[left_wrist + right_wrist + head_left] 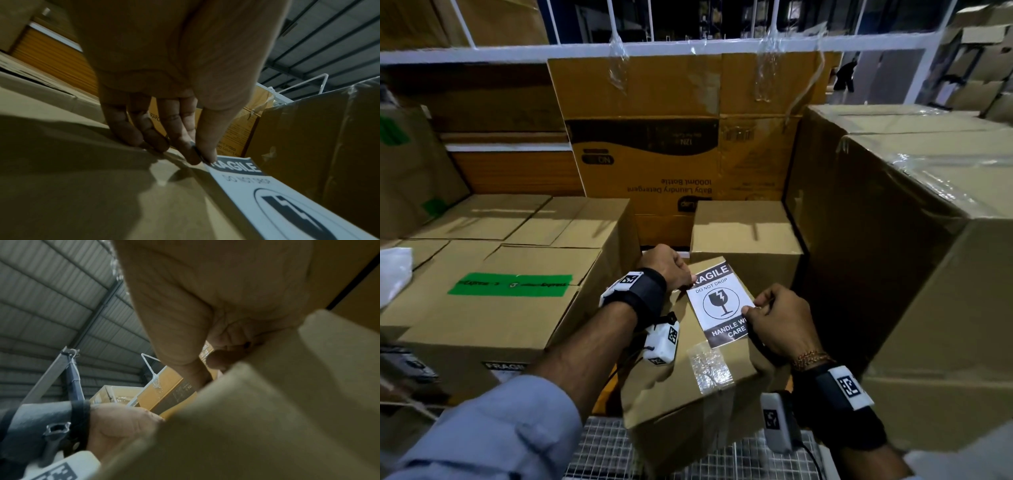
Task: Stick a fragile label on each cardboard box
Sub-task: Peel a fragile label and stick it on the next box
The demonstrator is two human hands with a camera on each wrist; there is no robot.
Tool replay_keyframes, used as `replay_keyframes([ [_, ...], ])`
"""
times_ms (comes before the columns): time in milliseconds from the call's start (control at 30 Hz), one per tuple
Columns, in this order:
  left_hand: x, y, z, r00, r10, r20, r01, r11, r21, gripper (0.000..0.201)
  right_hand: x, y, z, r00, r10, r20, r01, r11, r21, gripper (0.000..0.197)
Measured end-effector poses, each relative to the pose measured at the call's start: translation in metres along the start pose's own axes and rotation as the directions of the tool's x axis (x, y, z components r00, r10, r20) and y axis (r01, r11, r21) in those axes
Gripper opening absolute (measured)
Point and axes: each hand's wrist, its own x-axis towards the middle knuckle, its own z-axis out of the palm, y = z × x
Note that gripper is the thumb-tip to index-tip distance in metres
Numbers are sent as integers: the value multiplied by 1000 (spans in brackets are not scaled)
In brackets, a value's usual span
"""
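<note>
The fragile label (719,301) lies across the top of a small cardboard box (681,390) that sits tilted on a wire mesh shelf (599,445), wedged among bigger cartons. It reads FRAGILE, DO NOT DROP, HANDLE WITH CARE, with a broken glass symbol in the middle. The left hand (671,267) pinches its top left corner between thumb and forefinger; the left wrist view shows the other fingers (131,133) resting on the cardboard just beside it. The right hand (774,318) pinches the right edge between thumb and curled fingers. Whether the label is already stuck down, or only held taut over the surface, I cannot tell. A patch of clear tape (710,370) crosses the box's near corner, just below the label.

The step in hand looks like positioning the label on this box. The next move probably calls for lowering it flat, releasing the pinches one at a time, and smoothing outward so no crease or bubble forms.

To the left, a carton with green tape (510,284) already carries a fragile sticker (505,367) on its front face. A tall wrapped carton (914,240) stands to the right.
</note>
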Motion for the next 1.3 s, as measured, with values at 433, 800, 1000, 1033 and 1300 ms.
replay_keyframes([
  [433, 3, 5, 4, 999, -43, -20, 44, 998, 44, 22, 2, -6, 4, 1000, -17, -10, 16, 995, -103, 25],
  [800, 4, 10, 9, 998, -37, -47, 43, 988, 145, 33, 4, -12, 4, 1000, 2, 21, 2, 984, -179, 27],
  [1000, 4, 12, 13, 997, -37, -74, 51, 980, 193, 34, 3, -13, 2, 999, 25, 31, -18, 978, -209, 27],
  [1033, 4, 12, 13, 996, -41, -73, 55, 980, 191, 33, 3, -14, 2, 999, 27, 34, -19, 977, -212, 27],
  [1300, 7, 8, 14, 994, -61, -86, 75, 982, 172, 37, 4, -14, 1, 997, 37, 65, -23, 979, -200, 27],
])
